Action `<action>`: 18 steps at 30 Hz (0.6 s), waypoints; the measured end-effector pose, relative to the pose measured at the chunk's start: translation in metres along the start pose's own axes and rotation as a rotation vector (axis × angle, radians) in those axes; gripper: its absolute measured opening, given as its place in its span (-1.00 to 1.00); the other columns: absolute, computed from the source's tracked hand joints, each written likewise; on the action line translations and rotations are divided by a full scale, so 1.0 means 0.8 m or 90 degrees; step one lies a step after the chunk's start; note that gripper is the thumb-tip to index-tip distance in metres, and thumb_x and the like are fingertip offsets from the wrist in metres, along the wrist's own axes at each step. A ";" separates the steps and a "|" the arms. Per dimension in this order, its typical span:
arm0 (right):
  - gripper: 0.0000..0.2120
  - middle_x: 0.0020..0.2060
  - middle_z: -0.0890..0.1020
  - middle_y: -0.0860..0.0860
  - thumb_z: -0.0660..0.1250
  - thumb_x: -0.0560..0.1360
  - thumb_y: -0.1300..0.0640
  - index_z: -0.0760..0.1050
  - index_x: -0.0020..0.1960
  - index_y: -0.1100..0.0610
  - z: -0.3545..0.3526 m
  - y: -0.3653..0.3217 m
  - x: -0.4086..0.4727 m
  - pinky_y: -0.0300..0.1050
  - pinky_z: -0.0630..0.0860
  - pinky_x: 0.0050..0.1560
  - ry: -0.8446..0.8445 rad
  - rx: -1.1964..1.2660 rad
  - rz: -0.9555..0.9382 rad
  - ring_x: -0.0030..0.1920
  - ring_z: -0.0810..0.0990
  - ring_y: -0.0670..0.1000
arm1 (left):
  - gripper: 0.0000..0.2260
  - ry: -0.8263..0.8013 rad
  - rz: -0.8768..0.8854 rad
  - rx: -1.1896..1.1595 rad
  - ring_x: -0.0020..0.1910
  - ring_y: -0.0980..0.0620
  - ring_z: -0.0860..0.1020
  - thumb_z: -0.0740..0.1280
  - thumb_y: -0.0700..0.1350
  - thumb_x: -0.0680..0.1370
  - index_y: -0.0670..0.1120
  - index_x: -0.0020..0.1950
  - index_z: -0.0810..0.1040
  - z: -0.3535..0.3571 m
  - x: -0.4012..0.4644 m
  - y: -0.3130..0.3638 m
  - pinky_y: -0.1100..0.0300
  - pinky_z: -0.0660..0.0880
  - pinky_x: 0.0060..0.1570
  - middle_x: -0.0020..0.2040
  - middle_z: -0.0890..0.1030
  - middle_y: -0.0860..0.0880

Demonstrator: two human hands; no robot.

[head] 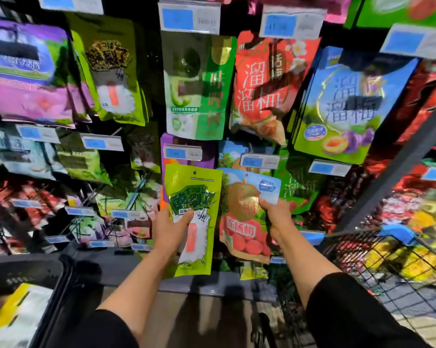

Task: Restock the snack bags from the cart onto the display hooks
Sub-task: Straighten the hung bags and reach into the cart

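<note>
Left hand (pixel 170 228) gripping a lime-green snack bag (pixel 193 217), fingers curled around its left edge. Right hand (pixel 277 216) pinching a blue-topped bayberry bag (pixel 245 214) just right of it, both left of the cart (pixel 387 259).

I face a display wall (pixel 151 79) of hanging snack bags in rows, each row with price tags (pixel 189 17) above it. My left hand (pixel 170 228) holds one bag (pixel 194 197) upright in front of the lower rows, at the centre. Just to its right, my right hand (pixel 277 217) holds a second bag (pixel 244 229), the two bags side by side and nearly touching. The wire cart (pixel 392 262) stands at my lower right, with packets inside. A box (pixel 16 317) sits at my lower left.
</note>
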State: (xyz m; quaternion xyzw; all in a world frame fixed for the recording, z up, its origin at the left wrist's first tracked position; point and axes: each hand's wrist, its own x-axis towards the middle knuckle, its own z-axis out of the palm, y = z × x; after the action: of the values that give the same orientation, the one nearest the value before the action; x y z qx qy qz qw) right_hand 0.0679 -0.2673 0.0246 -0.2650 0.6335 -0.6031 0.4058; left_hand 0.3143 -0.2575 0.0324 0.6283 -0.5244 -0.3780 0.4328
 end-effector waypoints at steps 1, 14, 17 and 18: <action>-0.80 0.10 0.64 0.23 0.38 0.47 0.34 0.60 -0.09 0.04 -0.003 0.002 0.006 0.26 0.49 0.12 0.000 -0.005 0.011 0.09 0.59 0.28 | -0.46 0.005 0.001 -0.003 0.37 -0.21 0.38 0.43 -0.04 0.50 -0.26 0.38 0.39 0.002 0.001 0.000 -0.02 0.34 0.27 0.36 0.45 -0.21; -0.80 0.07 0.64 0.08 0.36 0.52 0.27 0.57 0.12 0.10 0.008 -0.012 0.076 0.12 0.46 0.29 -0.059 0.058 0.001 0.11 0.58 0.09 | -0.49 0.025 0.000 0.000 0.35 -0.16 0.40 0.43 -0.08 0.51 -0.28 0.37 0.40 0.020 0.014 0.010 0.04 0.32 0.26 0.29 0.51 -0.16; -0.85 0.06 0.66 0.06 0.39 0.50 0.24 0.60 -0.01 0.01 0.009 -0.005 0.084 0.18 0.44 0.31 -0.056 0.050 -0.003 0.16 0.59 0.12 | -0.63 0.018 0.003 0.030 0.19 -0.13 0.52 0.45 0.01 0.48 -0.15 0.19 0.53 0.025 0.017 0.011 0.02 0.42 0.17 0.14 0.60 -0.06; -0.85 0.06 0.66 0.07 0.40 0.50 0.24 0.60 -0.03 0.00 0.008 -0.004 0.086 0.19 0.44 0.31 -0.055 0.048 -0.003 0.16 0.59 0.13 | -0.69 0.010 0.003 0.027 0.15 -0.09 0.54 0.45 0.00 0.48 -0.11 0.13 0.53 0.027 0.018 0.009 0.04 0.43 0.13 0.10 0.61 -0.04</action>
State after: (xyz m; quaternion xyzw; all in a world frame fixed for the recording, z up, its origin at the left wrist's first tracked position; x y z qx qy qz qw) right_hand 0.0361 -0.3282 0.0145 -0.2766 0.5915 -0.6155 0.4414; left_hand 0.2940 -0.2756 0.0311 0.6392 -0.5306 -0.3610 0.4238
